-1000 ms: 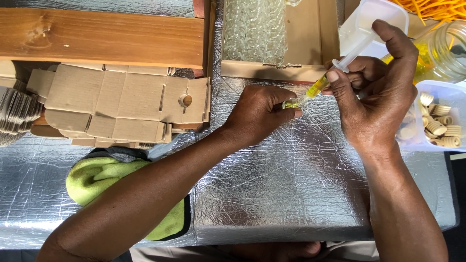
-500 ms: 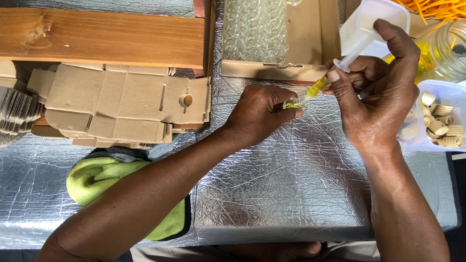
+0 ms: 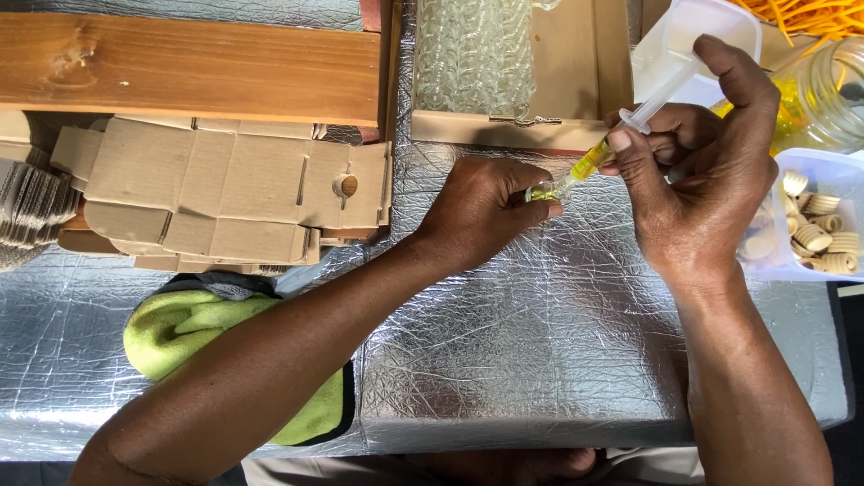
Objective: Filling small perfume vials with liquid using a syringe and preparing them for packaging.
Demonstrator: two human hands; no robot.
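I observe the right hand (image 3: 711,193) gripping a yellow-filled syringe (image 3: 612,144), tip meeting a small vial (image 3: 543,191) pinched in the left hand (image 3: 481,211).

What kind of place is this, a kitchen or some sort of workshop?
Probably a small hand-packing or craft workbench, not a kitchen. Flat-folded cardboard boxes lie on a foil-covered table, a tub of small wooden stoppers sits at the right, and the hands work a syringe of yellow liquid into a small vial.
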